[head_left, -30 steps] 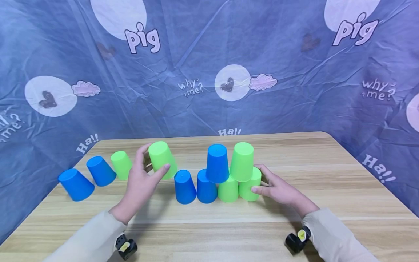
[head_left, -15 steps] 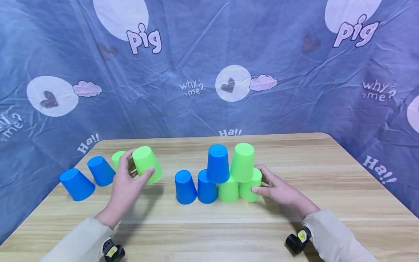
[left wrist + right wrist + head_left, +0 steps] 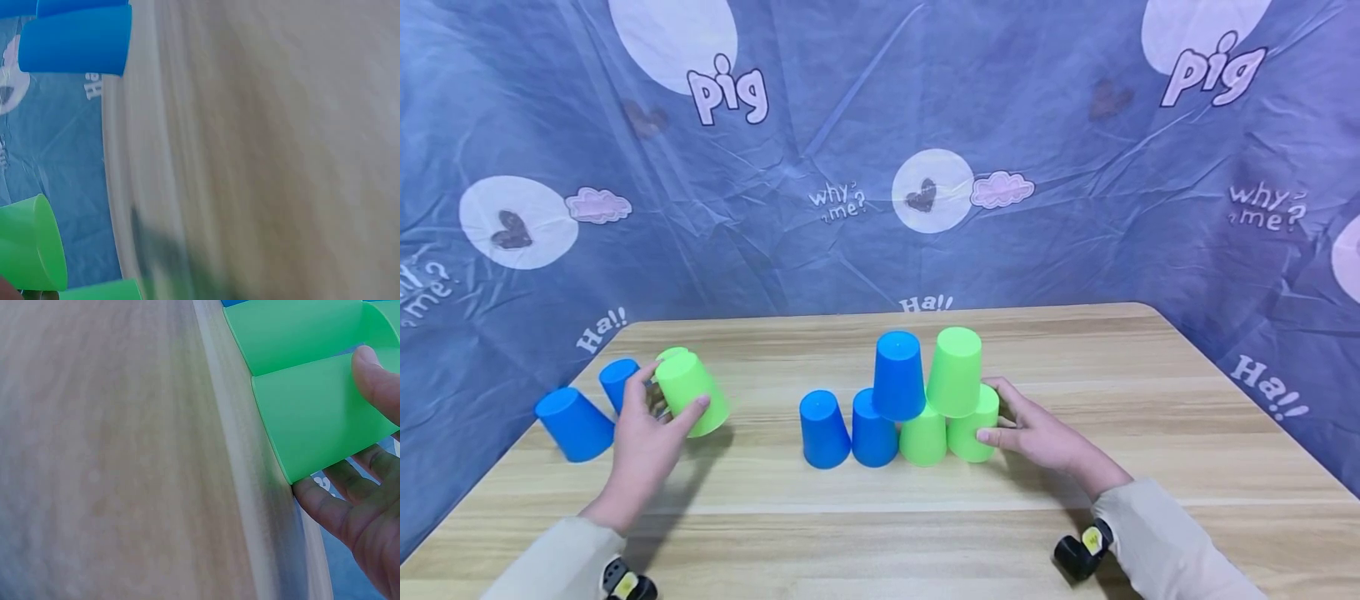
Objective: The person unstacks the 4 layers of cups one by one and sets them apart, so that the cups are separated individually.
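My left hand (image 3: pixel 642 450) grips an upside-down green cup (image 3: pixel 691 393), tilted and raised over the table at the left. In the left wrist view that green cup (image 3: pixel 28 240) shows at the lower left edge. My right hand (image 3: pixel 1041 435) holds the rightmost green cup (image 3: pixel 967 442) of the bottom row, thumb in front and fingers at its side and behind. Left of it in that row stand another green cup (image 3: pixel 922 442) and two blue cups, the nearer-to-middle one (image 3: pixel 874 437) and the leftmost one (image 3: pixel 824 429). On top sit a blue cup (image 3: pixel 898 375) and a green cup (image 3: pixel 955 371).
Two upside-down blue cups stand at the table's left side, one nearer (image 3: pixel 572 425) and one farther (image 3: pixel 616 382), partly behind my left hand. Another green cup (image 3: pixel 672 352) is mostly hidden behind the held one. A printed blue cloth (image 3: pixel 820 125) hangs behind the wooden table (image 3: pixel 880 542).
My left hand has carried its green cup leftward and lower, away from the stacked cups, until it overlaps the standing green cup in view. My right hand and the stack have stayed put.
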Demonstrator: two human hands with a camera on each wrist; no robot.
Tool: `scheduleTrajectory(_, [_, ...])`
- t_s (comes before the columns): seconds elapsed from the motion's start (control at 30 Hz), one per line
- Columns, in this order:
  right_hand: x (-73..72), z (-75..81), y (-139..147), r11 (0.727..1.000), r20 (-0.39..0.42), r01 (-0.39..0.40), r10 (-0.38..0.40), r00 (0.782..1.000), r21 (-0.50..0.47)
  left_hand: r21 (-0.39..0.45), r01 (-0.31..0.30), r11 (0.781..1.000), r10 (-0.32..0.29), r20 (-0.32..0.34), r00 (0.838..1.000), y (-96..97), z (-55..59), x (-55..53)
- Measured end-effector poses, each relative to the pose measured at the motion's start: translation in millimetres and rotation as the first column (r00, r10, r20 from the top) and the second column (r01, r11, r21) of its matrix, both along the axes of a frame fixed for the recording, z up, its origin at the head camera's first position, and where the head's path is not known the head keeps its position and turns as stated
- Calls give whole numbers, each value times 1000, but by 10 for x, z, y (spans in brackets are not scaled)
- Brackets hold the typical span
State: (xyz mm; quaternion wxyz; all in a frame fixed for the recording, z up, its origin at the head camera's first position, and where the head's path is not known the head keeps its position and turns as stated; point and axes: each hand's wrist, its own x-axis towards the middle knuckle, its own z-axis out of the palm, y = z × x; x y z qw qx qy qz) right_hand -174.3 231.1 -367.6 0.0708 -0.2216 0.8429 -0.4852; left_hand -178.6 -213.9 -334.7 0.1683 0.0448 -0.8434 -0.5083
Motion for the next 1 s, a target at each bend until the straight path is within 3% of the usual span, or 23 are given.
scheduleTrajectory(0.27, [-4, 5, -4, 1000, 13, 2, -2, 1000, 1, -82, -46, 996, 50, 41, 998, -222, -67, 65])
scheduleTrajectory(0.57, [-4, 12, -12, 1000, 19, 14, -14, 1000, 8, -114, -113, 987, 125, 106, 986, -483, -152, 70])
scheduleTrajectory(0.87, [-7, 12, -14, 1000, 11, 15, -15, 1000, 14, -32, -127, 991, 131, 208, 969, -656, -159, 98])
scheduleTrajectory(1.0, [-3, 15, -13, 1000, 12, 14, -14, 1000, 10, -41, -135, 990, 140, 240, 961, -686, -158, 114])
